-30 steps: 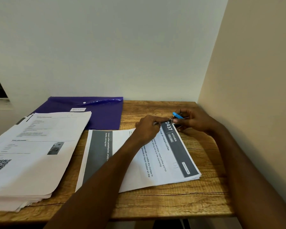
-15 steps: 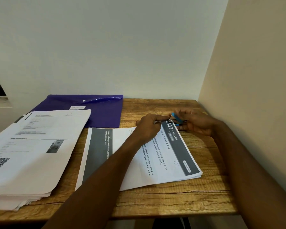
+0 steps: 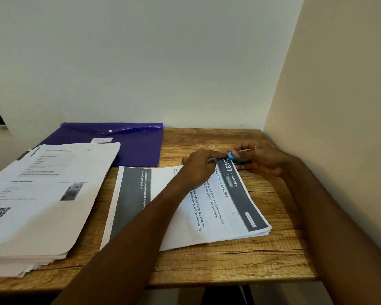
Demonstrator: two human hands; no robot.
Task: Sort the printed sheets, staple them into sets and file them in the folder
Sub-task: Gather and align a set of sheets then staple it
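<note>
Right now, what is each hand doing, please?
Left hand: pinches the far corner of the sheet set.
Right hand: grips the small blue stapler at that corner.

On the wooden table [image 3: 240, 267], the small blue stapler [image 3: 231, 156] sits between both hands' fingertips [image 3: 222, 154] at the printed set's [image 3: 218, 208] far corner, the purple plastic folder [image 3: 128, 146] and loose white sheet stack [image 3: 42, 194] left of them.
</note>
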